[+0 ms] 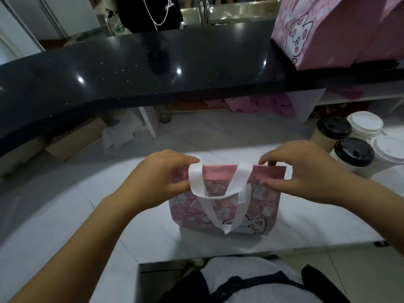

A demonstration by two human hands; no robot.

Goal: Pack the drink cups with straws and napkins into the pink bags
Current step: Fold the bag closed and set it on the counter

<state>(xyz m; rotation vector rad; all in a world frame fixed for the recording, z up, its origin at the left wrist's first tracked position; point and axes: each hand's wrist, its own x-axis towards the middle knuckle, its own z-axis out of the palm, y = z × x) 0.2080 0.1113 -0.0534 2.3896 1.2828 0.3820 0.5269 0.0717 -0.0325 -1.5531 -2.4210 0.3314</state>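
Pink bag upright on white surface between both hands, left hand pinching its top left rim, right hand pinching top right rim, lidded drink cups just beyond right hand

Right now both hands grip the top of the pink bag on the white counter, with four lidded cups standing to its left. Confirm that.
One detail is wrong: the lidded cups stand to the right of the pink bag, not its left. The head view shows it. The left hand and right hand do grip its top on the white counter.
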